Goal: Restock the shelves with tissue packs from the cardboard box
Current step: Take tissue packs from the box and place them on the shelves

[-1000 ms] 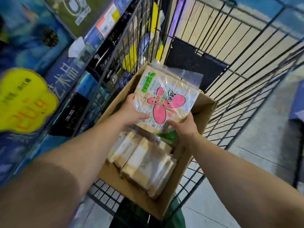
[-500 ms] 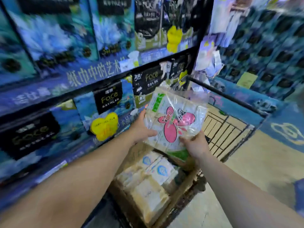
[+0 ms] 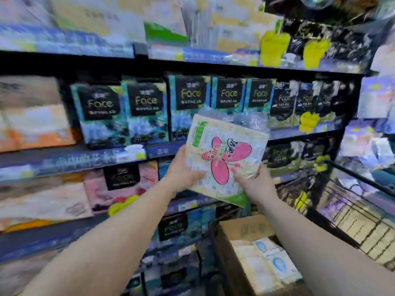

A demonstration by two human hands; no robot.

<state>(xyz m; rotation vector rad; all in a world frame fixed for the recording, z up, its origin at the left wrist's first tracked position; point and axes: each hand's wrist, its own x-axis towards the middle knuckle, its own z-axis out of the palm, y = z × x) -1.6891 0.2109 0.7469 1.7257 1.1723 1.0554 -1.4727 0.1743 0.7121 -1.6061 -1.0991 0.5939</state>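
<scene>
Both hands hold a tissue pack (image 3: 224, 159) before the shelves (image 3: 192, 65): left hand (image 3: 183, 171) grips its left edge, right hand (image 3: 254, 182) its lower right corner. Cardboard box (image 3: 239, 231) below holds more packs (image 3: 269, 261).

2 bare forearms show, with no sleeve reaching as far as the frame's lower edge. The left hand (image 3: 183, 171) and right hand (image 3: 255, 181) wear no gloves, rings or watch.

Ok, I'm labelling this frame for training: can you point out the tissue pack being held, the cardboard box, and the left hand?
tissue pack (image 3: 224, 159): head view, on its pink flower print.
cardboard box (image 3: 245, 228): head view, on its bare far flap.
left hand (image 3: 181, 170): head view, on the back of the hand.
</scene>
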